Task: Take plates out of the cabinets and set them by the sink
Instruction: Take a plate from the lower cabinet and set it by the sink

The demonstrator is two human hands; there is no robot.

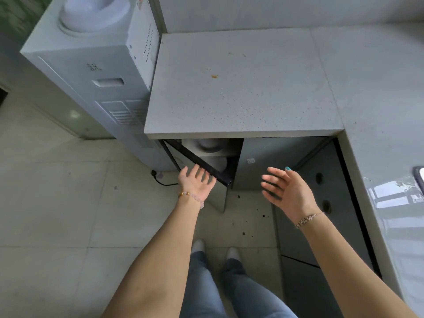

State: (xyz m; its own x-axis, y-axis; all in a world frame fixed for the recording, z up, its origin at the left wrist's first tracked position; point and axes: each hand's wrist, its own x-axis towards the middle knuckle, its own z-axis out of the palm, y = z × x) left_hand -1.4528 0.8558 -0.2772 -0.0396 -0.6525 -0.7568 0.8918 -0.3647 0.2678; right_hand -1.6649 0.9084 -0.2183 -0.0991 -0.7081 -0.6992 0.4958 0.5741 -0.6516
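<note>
The tiled floor (pixel 57 191) spreads out below the grey speckled counter (pixel 243 88), which fills the upper middle of the view. A white water dispenser (pixel 91 72) stands against the counter's left end. Under the counter's front edge is a cabinet (pixel 275 161), its left door (pixel 206 165) swung open. Inside, in shadow just beneath the counter, pale round plates (pixel 210 145) sit on an upper shelf, with more on the shelf below; whether some are bowls cannot be told. The left hand (pixel 197 182) lies palm up with straight fingers, their tips touching the door's top edge, gripping nothing. The right hand (pixel 286 191), further right below the counter, hangs in the air with fingers spread and loose, holding nothing. Each wrist wears a bracelet (pixel 308 219). A black cord (pixel 160 180) lies on the floor below the counter's left corner.
</note>
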